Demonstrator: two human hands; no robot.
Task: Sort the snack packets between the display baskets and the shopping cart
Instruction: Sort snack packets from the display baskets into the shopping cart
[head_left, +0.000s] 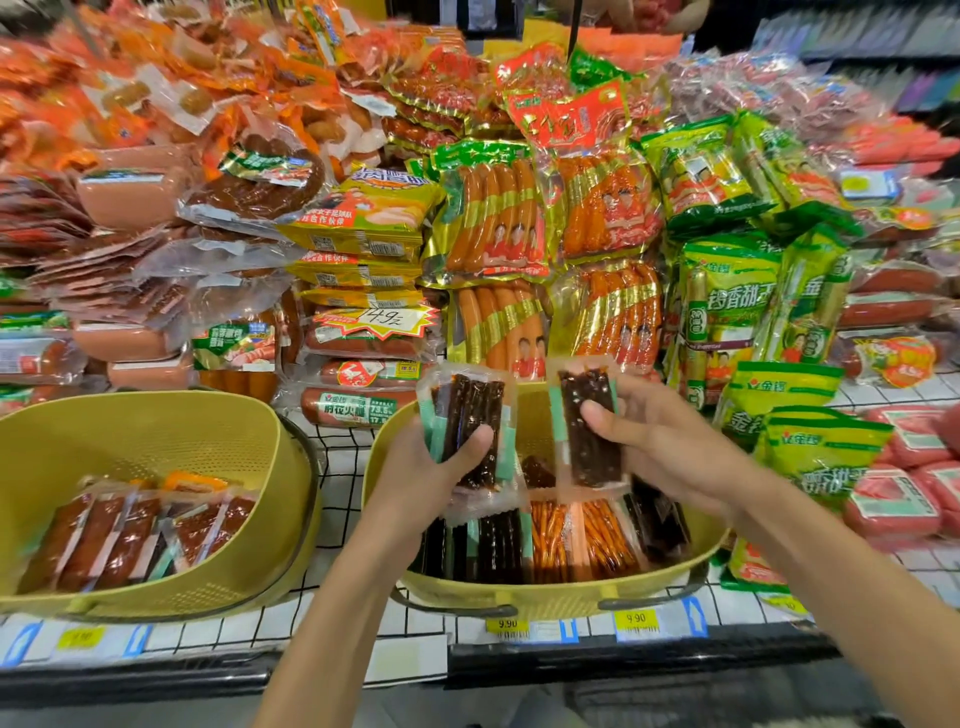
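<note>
**Both hands full over the near basket, most of the sorting ahead**

The left hand (431, 478) grips a small stack of dark snack packets (470, 421), fingers curled behind and the thumb pressed across the front. The right hand (670, 441) pinches a single dark packet (589, 431), thumb on its face and fingers wrapped behind. Both lots are held upright, just apart from each other, with the sausage display (493, 218) rising beyond the fingertips.

Directly below both hands sits the right basket (545, 597), and its contents are mixed. Loose dark packets (498, 545) lie under the left wrist, orange packets (582, 540) lie under the right palm, and more dark ones lie beneath the right forearm. Well off to the outer side of the left hand stands the left basket (156, 431), holding a row of reddish-brown packets (119, 535).

The sort looks early to midway. A few dark packets are lifted out, but the basket under the hands holds two kinds and neither held lot is placed yet. The shopping cart cannot be made out here, so nothing shows what has gone into it.
</note>
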